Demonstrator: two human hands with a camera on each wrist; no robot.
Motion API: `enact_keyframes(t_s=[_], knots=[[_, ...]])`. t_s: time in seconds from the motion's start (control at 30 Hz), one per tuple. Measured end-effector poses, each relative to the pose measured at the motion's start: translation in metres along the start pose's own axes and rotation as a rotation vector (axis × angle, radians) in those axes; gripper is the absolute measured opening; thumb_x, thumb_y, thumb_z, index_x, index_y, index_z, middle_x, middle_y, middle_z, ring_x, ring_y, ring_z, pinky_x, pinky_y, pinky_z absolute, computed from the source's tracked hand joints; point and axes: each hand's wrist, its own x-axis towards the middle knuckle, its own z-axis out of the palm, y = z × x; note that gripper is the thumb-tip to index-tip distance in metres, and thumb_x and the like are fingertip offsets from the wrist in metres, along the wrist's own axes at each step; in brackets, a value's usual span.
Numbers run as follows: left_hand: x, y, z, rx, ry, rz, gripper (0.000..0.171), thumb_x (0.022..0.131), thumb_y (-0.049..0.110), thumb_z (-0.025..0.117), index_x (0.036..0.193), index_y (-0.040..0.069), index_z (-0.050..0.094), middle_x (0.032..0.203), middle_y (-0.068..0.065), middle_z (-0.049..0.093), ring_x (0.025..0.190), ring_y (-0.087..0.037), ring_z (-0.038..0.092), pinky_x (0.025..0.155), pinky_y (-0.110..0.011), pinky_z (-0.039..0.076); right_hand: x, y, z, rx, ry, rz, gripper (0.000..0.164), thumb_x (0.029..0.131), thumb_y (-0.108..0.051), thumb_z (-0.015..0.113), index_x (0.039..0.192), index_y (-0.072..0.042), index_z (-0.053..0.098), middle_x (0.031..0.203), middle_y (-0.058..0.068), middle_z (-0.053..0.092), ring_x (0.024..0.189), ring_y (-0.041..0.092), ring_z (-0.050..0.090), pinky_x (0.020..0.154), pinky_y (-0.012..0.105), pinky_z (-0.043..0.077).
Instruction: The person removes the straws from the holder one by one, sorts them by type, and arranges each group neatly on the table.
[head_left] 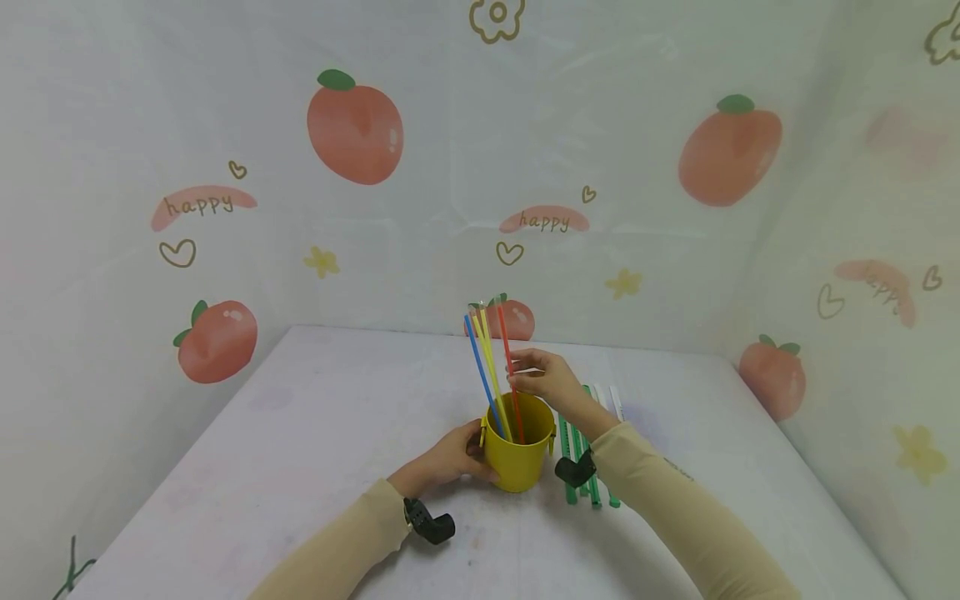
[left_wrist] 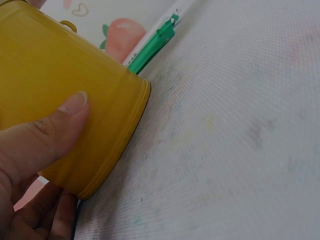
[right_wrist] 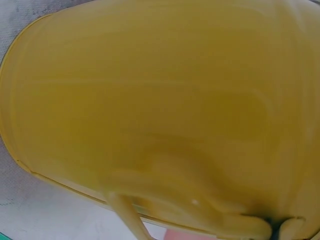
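Judging the red stick (head_left: 504, 333) light, stiff, perhaps slippery, I'd hold mid-length: right hand (head_left: 551, 379) pinches it above the yellow bucket (head_left: 516, 468); left hand (head_left: 448, 456) curls round the bucket.

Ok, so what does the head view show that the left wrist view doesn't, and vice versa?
Only the head view: a red straw, blue straw and yellow straws standing in a yellow bucket, plus beige sleeves.

Only the left wrist view: a thumbnail and the weave of the tabletop.

Both: the left hand holding the bucket, with green sticks nearby.
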Motion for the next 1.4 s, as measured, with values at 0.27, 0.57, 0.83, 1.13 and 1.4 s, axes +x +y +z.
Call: enact_keyframes(t_s=[0.27, 0.57, 0.83, 1.13, 1.4], knots=[[0.000, 0.000, 0.000, 0.007, 0.002, -0.001, 0.083, 0.077, 0.014, 0.082, 0.147, 0.008, 0.037, 0.146, -0.007, 0.047, 0.134, -0.029, 0.046, 0.112, -0.047, 0.037, -0.001, -0.001, 0.000, -0.001, -0.004, -0.014, 0.042, 0.090, -0.005, 0.066, 0.130, 0.002, 0.054, 0.121, 0.025, 0.060, 0.109, 0.031, 0.064, 0.092, 0.037, 0.056], [-0.002, 0.003, 0.000, -0.004, 0.007, -0.027, 0.087, 0.076, 0.014, 0.083, 0.148, 0.008, 0.035, 0.148, -0.008, 0.044, 0.136, -0.030, 0.044, 0.113, -0.047, 0.036, 0.001, 0.002, -0.001, -0.010, -0.013, -0.020, 0.043, 0.090, -0.007, 0.066, 0.130, 0.002, 0.055, 0.120, 0.022, 0.062, 0.108, 0.030, 0.064, 0.093, 0.037, 0.056], [-0.001, 0.002, 0.000, -0.003, 0.005, -0.020, 0.087, 0.076, 0.013, 0.082, 0.148, 0.007, 0.035, 0.149, -0.008, 0.044, 0.136, -0.029, 0.044, 0.114, -0.046, 0.036, 0.000, -0.002, -0.001, 0.022, 0.006, -0.020, 0.042, 0.089, -0.004, 0.066, 0.130, 0.002, 0.055, 0.121, 0.027, 0.059, 0.104, 0.031, 0.066, 0.088, 0.035, 0.058], [-0.001, 0.002, 0.000, -0.008, 0.001, -0.010, 0.088, 0.076, 0.012, 0.082, 0.149, 0.006, 0.033, 0.151, -0.010, 0.041, 0.137, -0.031, 0.043, 0.113, -0.046, 0.036, -0.004, -0.011, -0.012, 0.121, 0.027, -0.025, 0.049, 0.090, -0.003, 0.065, 0.137, 0.000, 0.049, 0.127, 0.029, 0.053, 0.103, 0.029, 0.066, 0.086, 0.038, 0.058], [-0.001, 0.002, 0.000, -0.016, 0.005, -0.019, 0.089, 0.075, 0.012, 0.082, 0.149, 0.005, 0.033, 0.151, -0.011, 0.041, 0.137, -0.031, 0.042, 0.113, -0.047, 0.035, -0.003, -0.020, -0.028, 0.211, 0.060, -0.046, 0.053, 0.089, -0.004, 0.066, 0.139, -0.003, 0.048, 0.115, 0.016, 0.055, 0.094, 0.018, 0.067, 0.085, 0.038, 0.059]])
